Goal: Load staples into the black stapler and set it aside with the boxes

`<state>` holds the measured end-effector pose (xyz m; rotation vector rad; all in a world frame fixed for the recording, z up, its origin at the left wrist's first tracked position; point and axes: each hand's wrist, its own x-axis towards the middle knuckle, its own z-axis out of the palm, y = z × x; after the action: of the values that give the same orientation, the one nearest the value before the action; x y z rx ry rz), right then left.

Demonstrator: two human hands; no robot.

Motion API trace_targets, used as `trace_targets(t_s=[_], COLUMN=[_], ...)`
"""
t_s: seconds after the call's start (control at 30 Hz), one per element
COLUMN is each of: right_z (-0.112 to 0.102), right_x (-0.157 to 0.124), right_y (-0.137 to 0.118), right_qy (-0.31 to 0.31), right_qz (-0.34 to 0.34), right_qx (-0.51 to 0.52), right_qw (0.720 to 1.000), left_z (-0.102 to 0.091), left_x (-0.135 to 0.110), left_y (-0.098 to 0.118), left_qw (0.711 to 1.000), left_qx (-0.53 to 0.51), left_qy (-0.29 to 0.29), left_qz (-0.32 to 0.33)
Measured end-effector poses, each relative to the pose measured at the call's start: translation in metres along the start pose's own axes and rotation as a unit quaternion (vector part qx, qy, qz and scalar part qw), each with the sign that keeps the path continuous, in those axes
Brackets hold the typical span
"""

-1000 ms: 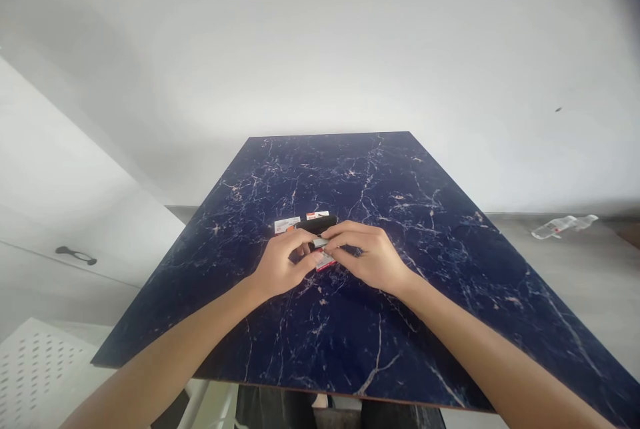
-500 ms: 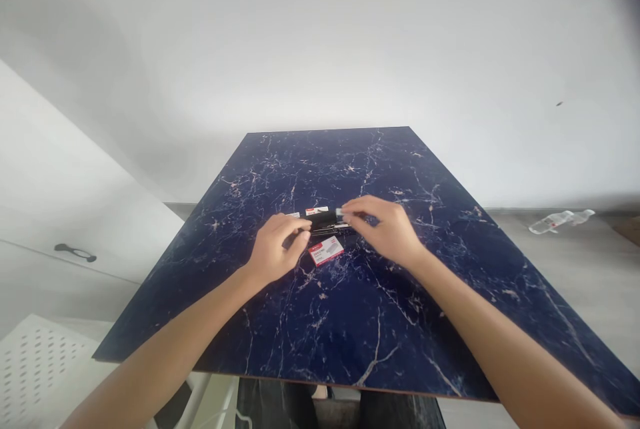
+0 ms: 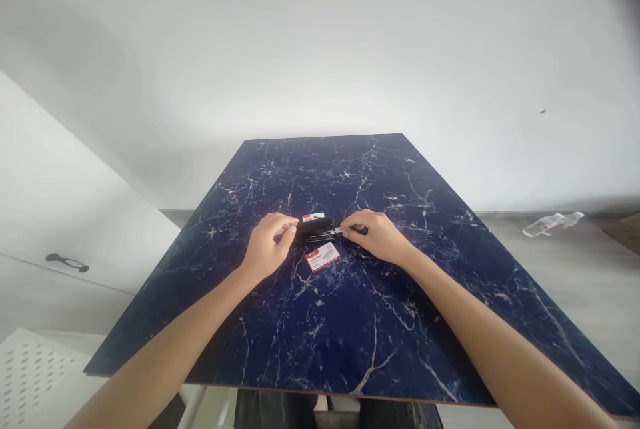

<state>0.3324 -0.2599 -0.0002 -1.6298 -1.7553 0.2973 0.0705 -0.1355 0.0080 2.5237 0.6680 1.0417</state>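
Observation:
A black stapler [image 3: 315,227] lies in the middle of the dark blue marbled table, its top lifted off the base. My left hand [image 3: 270,242] pinches its left end. At the opposite end, my right hand [image 3: 375,232] has thumb and fingers closed on a small silvery piece [image 3: 337,229] that looks like a strip of staples, touching the stapler; my fingertips partly hide it. Just in front of the stapler rests a red and white staple box [image 3: 323,257]. Behind it, a second small red and white box [image 3: 313,216] is partly covered.
The table [image 3: 320,335] has its far edge close to a pale wall. Clear plastic bottles [image 3: 550,223] lie on the floor to the right. At the left are a white cabinet with a dark handle [image 3: 67,262] and a white perforated surface [image 3: 35,365].
My right hand has come down with the silvery piece, from above the stapler's right end to the level of its base. The view has shifted slightly.

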Motion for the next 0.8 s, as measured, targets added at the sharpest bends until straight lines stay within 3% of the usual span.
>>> trace_targets(t_s=[0.23, 0.57, 0.8], right_z=[0.0003, -0.0002, 0.0042], right_x=[-0.0005, -0.0009, -0.0014], right_y=[0.0049, 0.0061, 0.0044], right_qy=[-0.005, -0.016, 0.003], right_qz=[0.049, 0.014, 0.047], right_qx=[0.044, 0.018, 0.064], right_qw=[0.998, 1.0, 0.997], left_z=[-0.0007, 0.0021, 0.0023], left_x=[0.0012, 0.0007, 0.0007], left_y=[-0.0042, -0.0064, -0.0088], left_qw=[1.0, 1.0, 0.999], left_qx=[-0.003, -0.013, -0.017], left_qy=[-0.006, -0.024, -0.038], left_qz=[-0.007, -0.004, -0.009])
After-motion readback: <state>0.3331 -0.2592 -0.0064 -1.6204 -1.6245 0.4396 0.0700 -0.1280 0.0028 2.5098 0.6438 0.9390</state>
